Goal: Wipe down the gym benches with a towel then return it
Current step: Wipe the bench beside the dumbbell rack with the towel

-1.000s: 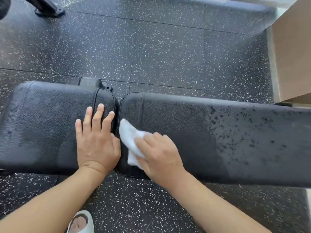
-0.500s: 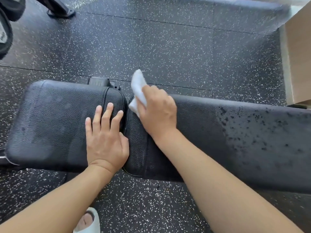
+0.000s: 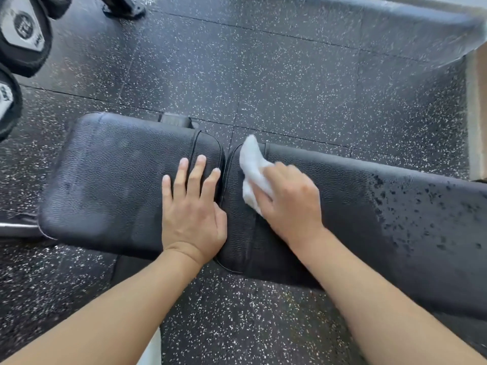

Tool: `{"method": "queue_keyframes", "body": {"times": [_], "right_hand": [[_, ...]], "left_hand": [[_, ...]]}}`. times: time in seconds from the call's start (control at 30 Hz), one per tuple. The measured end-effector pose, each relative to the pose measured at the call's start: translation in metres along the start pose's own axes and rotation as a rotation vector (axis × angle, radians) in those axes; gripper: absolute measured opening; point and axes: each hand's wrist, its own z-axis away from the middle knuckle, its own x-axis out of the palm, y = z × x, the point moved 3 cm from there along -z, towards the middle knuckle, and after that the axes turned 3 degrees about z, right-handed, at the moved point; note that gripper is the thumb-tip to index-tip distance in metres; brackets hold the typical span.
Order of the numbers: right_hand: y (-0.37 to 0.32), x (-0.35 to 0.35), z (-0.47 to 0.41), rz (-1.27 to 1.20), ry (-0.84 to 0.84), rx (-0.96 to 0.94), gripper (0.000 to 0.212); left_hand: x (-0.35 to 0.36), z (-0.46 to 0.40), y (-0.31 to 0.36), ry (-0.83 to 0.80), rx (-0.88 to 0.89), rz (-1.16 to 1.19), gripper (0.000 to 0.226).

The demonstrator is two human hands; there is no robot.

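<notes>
A gym: padded bench (image 3: 118, 180), speckled rubber floor (image 3: 290, 88), dumbbells (image 3: 23, 35).

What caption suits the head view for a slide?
Right hand wipes the black bench pad with a white towel; left hand rests flat.

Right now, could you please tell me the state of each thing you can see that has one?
Left hand: flat, fingers straight, resting on the seat pad.
Right hand: pressing the towel on the back pad.
Towel: white, bunched.
Seat pad: no droplets.
Back pad: droplets at its right end.
</notes>
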Motion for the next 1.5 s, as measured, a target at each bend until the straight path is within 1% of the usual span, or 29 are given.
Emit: {"method": "queue_keyframes", "body": {"times": [0.07, 0.1, 0.17, 0.2, 0.27, 0.33, 0.43, 0.5, 0.63, 0.67, 0.73, 0.77, 0.8, 0.83, 0.9, 0.97, 1.03, 1.07, 1.13, 1.2, 1.33, 1.4, 1.5], "right_hand": [[0.003, 0.017, -0.056, 0.035, 0.022, 0.154, 0.02], [0.004, 0.026, -0.077, 0.056, -0.007, 0.216, 0.021], [0.002, 0.037, -0.097, 0.08, -0.072, 0.281, 0.025], [0.0, 0.037, -0.096, 0.077, -0.074, 0.273, 0.027], [-0.007, 0.027, -0.073, 0.041, -0.021, 0.209, 0.025], [-0.016, 0.012, -0.03, 0.004, 0.015, 0.113, 0.02], [-0.023, -0.006, 0.051, -0.032, -0.035, -0.046, 0.015], [-0.014, -0.021, 0.098, -0.059, -0.06, -0.096, 0.01], [0.014, -0.047, 0.144, -0.093, -0.158, -0.087, 0.008], [0.019, -0.053, 0.148, -0.1, -0.184, -0.081, 0.013], [0.03, -0.062, 0.155, -0.132, -0.219, -0.043, 0.024], [0.037, -0.067, 0.157, -0.14, -0.227, -0.006, 0.027], [0.043, -0.073, 0.16, -0.137, -0.231, 0.039, 0.027], [0.049, -0.078, 0.163, -0.128, -0.229, 0.086, 0.026], [0.061, -0.088, 0.17, -0.118, -0.218, 0.166, 0.026], [0.071, -0.099, 0.179, -0.109, -0.209, 0.218, 0.026], [0.082, -0.109, 0.189, -0.111, -0.207, 0.274, 0.027], [0.088, -0.112, 0.193, -0.125, -0.202, 0.316, 0.027], [0.097, -0.114, 0.197, -0.172, -0.182, 0.41, 0.026], [0.099, -0.111, 0.198, -0.163, -0.157, 0.446, 0.023], [0.102, -0.098, 0.179, -0.007, -0.087, 0.385, 0.022], [0.113, -0.09, 0.147, 0.036, -0.046, 0.366, 0.023], [0.137, -0.074, 0.076, 0.053, 0.036, 0.371, 0.026]], "left_hand": [[-0.001, 0.001, 0.0, 0.007, -0.002, 0.004, 0.067], [-0.002, 0.002, 0.001, 0.011, -0.002, 0.011, 0.067], [-0.004, 0.001, 0.002, 0.01, -0.004, 0.019, 0.067], [-0.004, 0.001, 0.002, 0.006, -0.005, 0.022, 0.067], [-0.003, 0.001, 0.001, -0.003, -0.009, 0.03, 0.066], [-0.002, 0.003, 0.001, -0.005, -0.013, 0.027, 0.067], [-0.002, 0.001, 0.0, -0.013, -0.016, 0.036, 0.066], [-0.005, 0.002, 0.001, -0.033, -0.018, 0.058, 0.065], [-0.017, 0.002, 0.004, -0.099, -0.047, 0.12, 0.06], [-0.023, 0.0, 0.004, -0.111, -0.075, 0.171, 0.059], [-0.036, -0.003, 0.008, -0.114, -0.12, 0.352, 0.056], [-0.043, -0.003, 0.015, -0.1, -0.1, 0.463, 0.055], [-0.048, 0.0, 0.027, -0.087, -0.042, 0.54, 0.055], [-0.052, 0.003, 0.041, -0.091, 0.036, 0.558, 0.057], [-0.051, 0.008, 0.074, -0.147, 0.16, 0.489, 0.059], [-0.037, 0.006, 0.107, -0.234, 0.189, 0.389, 0.059], [-0.022, 0.003, 0.137, -0.28, 0.187, 0.263, 0.057], [-0.015, 0.004, 0.149, -0.269, 0.165, 0.215, 0.055], [-0.002, 0.008, 0.161, -0.191, 0.086, 0.185, 0.053], [0.008, 0.014, 0.165, -0.119, 0.055, 0.158, 0.053], [0.015, 0.014, 0.166, -0.069, 0.063, 0.144, 0.056], [0.015, 0.015, 0.167, -0.05, 0.058, 0.154, 0.056], [0.015, 0.012, 0.17, -0.044, 0.052, 0.146, 0.057]]}}
